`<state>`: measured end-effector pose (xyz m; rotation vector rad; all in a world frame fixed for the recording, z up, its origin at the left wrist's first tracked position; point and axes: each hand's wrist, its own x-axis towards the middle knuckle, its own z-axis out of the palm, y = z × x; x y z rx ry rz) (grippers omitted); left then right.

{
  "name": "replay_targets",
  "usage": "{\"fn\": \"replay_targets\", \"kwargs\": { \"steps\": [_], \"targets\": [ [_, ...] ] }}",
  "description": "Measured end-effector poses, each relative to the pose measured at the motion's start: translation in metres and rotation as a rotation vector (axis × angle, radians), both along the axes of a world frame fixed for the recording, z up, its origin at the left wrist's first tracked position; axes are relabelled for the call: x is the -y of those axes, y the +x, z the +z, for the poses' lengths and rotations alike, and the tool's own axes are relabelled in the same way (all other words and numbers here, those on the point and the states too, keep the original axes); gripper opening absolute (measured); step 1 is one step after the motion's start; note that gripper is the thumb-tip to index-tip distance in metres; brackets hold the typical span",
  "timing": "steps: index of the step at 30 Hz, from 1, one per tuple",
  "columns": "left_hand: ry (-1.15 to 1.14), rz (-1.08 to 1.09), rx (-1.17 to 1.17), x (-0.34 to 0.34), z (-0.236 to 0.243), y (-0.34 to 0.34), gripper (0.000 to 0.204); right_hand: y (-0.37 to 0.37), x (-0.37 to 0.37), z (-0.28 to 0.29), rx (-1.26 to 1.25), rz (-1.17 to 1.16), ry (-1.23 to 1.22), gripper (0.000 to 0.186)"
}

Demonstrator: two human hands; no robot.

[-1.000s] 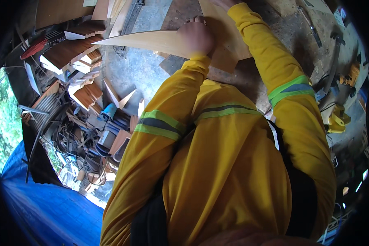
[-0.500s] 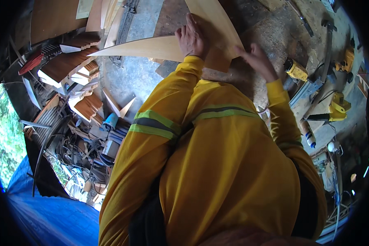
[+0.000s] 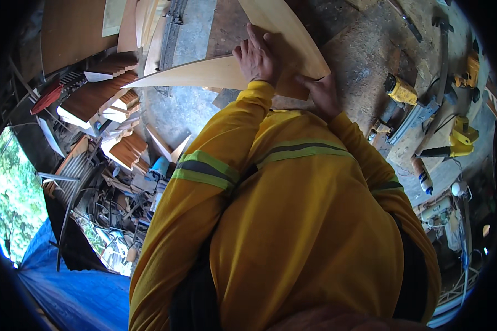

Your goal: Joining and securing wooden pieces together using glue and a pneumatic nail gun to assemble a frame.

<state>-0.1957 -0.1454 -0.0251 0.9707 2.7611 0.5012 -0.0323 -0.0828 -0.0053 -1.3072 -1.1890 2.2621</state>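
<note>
1. nearest is the yellow jacket (image 3: 309, 220), crossed by lime-and-grey bands (image 3: 309, 150) on the body and the sleeves.
2. the right hand (image 3: 323, 95) is at the near corner of a broad pale panel (image 3: 284, 33) of wood, its thumb at the edge; the other fingers are mostly hidden, so i cannot tell how tightly it closes.
3. the left hand (image 3: 258, 59) lies palm down with its fingers spread, the index pointing away from the body; it rests on the wood, where the broad pale panel meets a tapered pale piece (image 3: 199, 73), and grasps nothing.
4. the broad pale panel runs from the right hand up past the top of the view, its right edge curved; the tapered pale piece reaches out to the left and ends in a sharp point. whether the two are joined i cannot tell.
5. around them spreads a stained floor (image 3: 364, 60). to the right lie a yellow-and-black power tool (image 3: 401, 91), a second yellow tool (image 3: 463, 138) and, near that one, a tube with a blue tip (image 3: 423, 179).
6. to the left, brown boards with pale edges (image 3: 94, 102) are piled near a red object (image 3: 48, 98), beside tangled scrap.
7. farther off are a blue tarp (image 3: 77, 292) and bright greenery (image 3: 16, 187).
</note>
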Motion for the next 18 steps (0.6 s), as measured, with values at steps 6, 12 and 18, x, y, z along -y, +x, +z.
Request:
{"fn": "replay_targets", "kwargs": {
  "steps": [6,12,18],
  "targets": [
    [-0.051,0.031,0.033,0.0,0.007,0.0,0.058,-0.004,0.008,-0.003,0.128,0.02,0.216,0.04],
    [0.02,0.025,0.068,-0.005,0.006,-0.001,0.065,-0.005,0.01,-0.006,0.122,-0.047,0.227,0.039],
    [0.069,0.058,-0.002,-0.001,-0.005,-0.001,0.062,-0.004,0.01,-0.01,0.265,0.044,0.359,0.041]
  ]
}}
